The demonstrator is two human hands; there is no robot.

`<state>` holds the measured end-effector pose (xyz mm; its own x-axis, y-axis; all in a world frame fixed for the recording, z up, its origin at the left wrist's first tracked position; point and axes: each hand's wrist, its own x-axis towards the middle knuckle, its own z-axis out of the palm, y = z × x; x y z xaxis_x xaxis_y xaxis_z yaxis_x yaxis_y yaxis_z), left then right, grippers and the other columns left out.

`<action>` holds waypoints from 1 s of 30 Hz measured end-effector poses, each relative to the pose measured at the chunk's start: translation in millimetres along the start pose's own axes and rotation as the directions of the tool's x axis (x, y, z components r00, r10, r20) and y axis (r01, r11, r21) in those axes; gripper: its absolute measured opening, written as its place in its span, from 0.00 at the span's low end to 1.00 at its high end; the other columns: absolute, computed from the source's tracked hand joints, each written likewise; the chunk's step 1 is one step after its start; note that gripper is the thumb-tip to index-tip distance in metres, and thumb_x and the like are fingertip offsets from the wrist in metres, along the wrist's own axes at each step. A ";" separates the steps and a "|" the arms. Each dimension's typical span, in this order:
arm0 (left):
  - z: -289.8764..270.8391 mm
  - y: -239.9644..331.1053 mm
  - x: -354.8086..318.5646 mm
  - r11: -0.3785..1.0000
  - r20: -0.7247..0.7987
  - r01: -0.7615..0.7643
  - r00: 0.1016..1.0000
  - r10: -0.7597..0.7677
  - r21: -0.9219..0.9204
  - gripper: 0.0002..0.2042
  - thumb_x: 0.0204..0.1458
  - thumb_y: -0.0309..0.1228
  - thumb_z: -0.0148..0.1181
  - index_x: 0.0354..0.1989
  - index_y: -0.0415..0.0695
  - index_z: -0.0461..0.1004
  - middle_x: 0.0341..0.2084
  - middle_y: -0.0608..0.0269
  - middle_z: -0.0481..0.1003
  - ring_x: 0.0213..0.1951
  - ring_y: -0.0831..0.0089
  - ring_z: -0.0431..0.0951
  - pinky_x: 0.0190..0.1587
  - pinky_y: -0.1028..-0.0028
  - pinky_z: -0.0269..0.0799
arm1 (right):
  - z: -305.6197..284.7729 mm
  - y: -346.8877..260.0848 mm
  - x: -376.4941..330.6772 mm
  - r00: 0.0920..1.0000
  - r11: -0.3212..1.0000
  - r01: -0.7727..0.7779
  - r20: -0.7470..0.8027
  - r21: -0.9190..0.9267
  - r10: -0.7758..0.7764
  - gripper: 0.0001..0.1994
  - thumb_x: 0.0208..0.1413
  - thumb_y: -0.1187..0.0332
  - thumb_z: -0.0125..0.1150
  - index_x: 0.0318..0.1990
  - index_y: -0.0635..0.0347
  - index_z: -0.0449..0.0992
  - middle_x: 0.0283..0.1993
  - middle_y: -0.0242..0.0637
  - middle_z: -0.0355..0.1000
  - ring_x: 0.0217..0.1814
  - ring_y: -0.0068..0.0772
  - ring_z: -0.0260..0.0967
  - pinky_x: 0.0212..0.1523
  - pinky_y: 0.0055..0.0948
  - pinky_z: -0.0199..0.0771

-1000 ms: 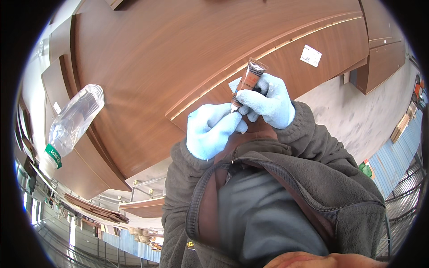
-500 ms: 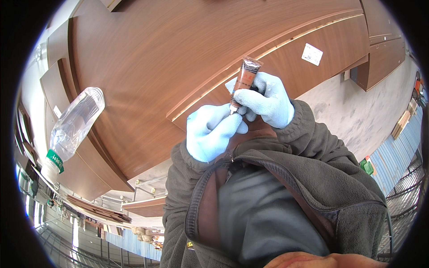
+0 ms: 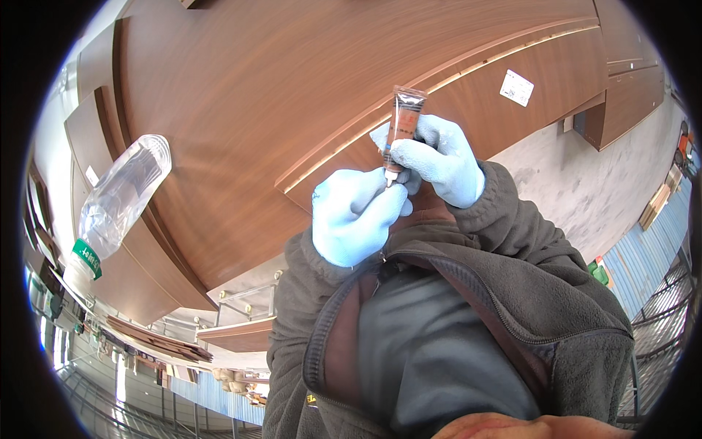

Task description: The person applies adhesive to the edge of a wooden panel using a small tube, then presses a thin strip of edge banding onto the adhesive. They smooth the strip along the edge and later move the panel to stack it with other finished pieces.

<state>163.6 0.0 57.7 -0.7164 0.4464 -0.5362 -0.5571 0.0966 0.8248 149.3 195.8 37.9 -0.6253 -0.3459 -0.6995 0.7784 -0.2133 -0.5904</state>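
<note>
My right hand point(image 3: 439, 164) fingers clamped round brown tube point(image 3: 404, 121); left hand point(image 3: 355, 219) fingers pinching its white nozzle point(image 3: 391, 178).

Small brown tube point(image 3: 404, 124) — upright, white nozzle down.

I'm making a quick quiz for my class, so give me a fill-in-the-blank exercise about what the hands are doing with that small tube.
1. Both hands wear light ____ gloves.
2. The right hand holds a small brown squeeze tube with its white nozzle pointing ____.
3. The nozzle tip meets the fingers of the ____ hand.
4. A clear plastic bottle with a green label lies on the brown ____ panel.

Missing words: blue; down; left; wooden
</note>
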 end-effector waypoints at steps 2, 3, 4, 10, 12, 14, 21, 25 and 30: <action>1.7 -6.2 1.8 0.998 0.002 0.029 1.000 -0.029 -0.059 0.09 0.60 0.18 0.57 0.45 0.29 0.80 0.34 0.54 0.84 0.38 0.70 0.85 0.42 0.72 0.80 | -3.5 0.7 -1.1 0.995 0.994 0.104 0.016 -0.038 -0.103 0.09 0.66 0.67 0.59 0.42 0.65 0.79 0.37 0.35 0.78 0.36 0.22 0.73 0.39 0.25 0.75; 5.4 -11.1 0.7 0.995 0.002 0.043 0.999 -0.043 -0.089 0.10 0.61 0.18 0.57 0.48 0.29 0.79 0.37 0.54 0.84 0.40 0.69 0.85 0.45 0.72 0.80 | -8.6 -0.7 -2.6 0.985 0.983 0.169 0.038 -0.075 -0.167 0.09 0.66 0.68 0.58 0.43 0.65 0.79 0.37 0.36 0.79 0.38 0.23 0.74 0.41 0.26 0.75; 9.9 -17.8 -2.5 0.984 -0.135 0.040 0.989 -0.064 -0.174 0.12 0.61 0.21 0.59 0.52 0.31 0.78 0.40 0.54 0.84 0.42 0.70 0.84 0.47 0.72 0.79 | -14.4 -2.4 -3.5 0.971 0.966 0.235 0.063 -0.112 -0.229 0.09 0.66 0.69 0.57 0.43 0.66 0.79 0.38 0.37 0.79 0.39 0.24 0.74 0.43 0.27 0.76; 13.3 -73.9 -71.5 0.801 -0.270 0.332 0.818 -0.507 -0.497 0.17 0.68 0.34 0.58 0.55 0.31 0.77 0.45 0.49 0.83 0.39 0.74 0.82 0.42 0.76 0.78 | -46.3 -13.1 -10.1 0.861 0.826 0.461 -0.060 -0.325 -0.504 0.12 0.66 0.76 0.54 0.53 0.72 0.73 0.45 0.49 0.80 0.49 0.37 0.81 0.50 0.33 0.82; 18.6 -96.9 -99.9 0.659 -0.194 0.426 0.731 -0.654 -0.619 0.16 0.69 0.39 0.57 0.46 0.34 0.78 0.36 0.54 0.82 0.35 0.75 0.81 0.35 0.78 0.74 | -50.4 -19.9 -8.7 0.816 0.669 0.516 0.069 -0.535 -0.574 0.13 0.64 0.77 0.56 0.54 0.73 0.73 0.42 0.50 0.80 0.46 0.36 0.82 0.48 0.31 0.83; 21.4 -119.6 -116.8 0.517 -0.117 0.378 0.711 -0.693 -0.768 0.18 0.70 0.42 0.56 0.38 0.37 0.77 0.29 0.59 0.79 0.32 0.76 0.80 0.30 0.79 0.72 | -50.4 -28.1 -7.7 0.687 0.234 0.559 0.287 -0.795 -0.668 0.15 0.58 0.77 0.61 0.53 0.71 0.75 0.33 0.41 0.78 0.33 0.32 0.78 0.37 0.29 0.80; 29.8 -151.4 -114.8 0.300 -0.188 0.080 0.622 -0.760 -0.950 0.11 0.66 0.38 0.62 0.46 0.45 0.73 0.40 0.63 0.75 0.52 0.59 0.79 0.53 0.59 0.77 | -37.6 -26.2 -5.2 0.721 0.167 0.492 0.292 -0.854 -0.628 0.17 0.52 0.72 0.68 0.50 0.62 0.77 0.25 0.38 0.71 0.24 0.40 0.71 0.27 0.35 0.70; 46.3 -158.9 -95.3 0.086 -0.087 -0.046 0.827 -0.555 -0.995 0.24 0.65 0.38 0.64 0.64 0.41 0.67 0.64 0.50 0.70 0.65 0.50 0.70 0.71 0.50 0.64 | -41.7 -16.1 3.1 0.676 0.105 0.516 0.329 -0.850 -0.659 0.19 0.50 0.70 0.71 0.51 0.63 0.78 0.25 0.38 0.72 0.25 0.41 0.73 0.27 0.36 0.72; 52.0 -165.1 -92.2 0.128 -0.144 -0.095 0.874 -0.464 -0.987 0.24 0.65 0.35 0.63 0.67 0.42 0.65 0.65 0.51 0.70 0.67 0.52 0.69 0.71 0.45 0.65 | -49.6 -24.0 3.4 0.613 -0.200 0.487 0.495 -0.850 -0.616 0.23 0.48 0.65 0.76 0.52 0.62 0.78 0.25 0.36 0.74 0.25 0.39 0.75 0.27 0.35 0.74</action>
<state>343.5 -10.9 -19.8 -0.4281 0.2174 -0.8772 -0.4183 -0.9081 -0.0209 125.7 245.1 29.7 -0.8353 -0.5331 0.1346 -0.5066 0.6511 -0.5651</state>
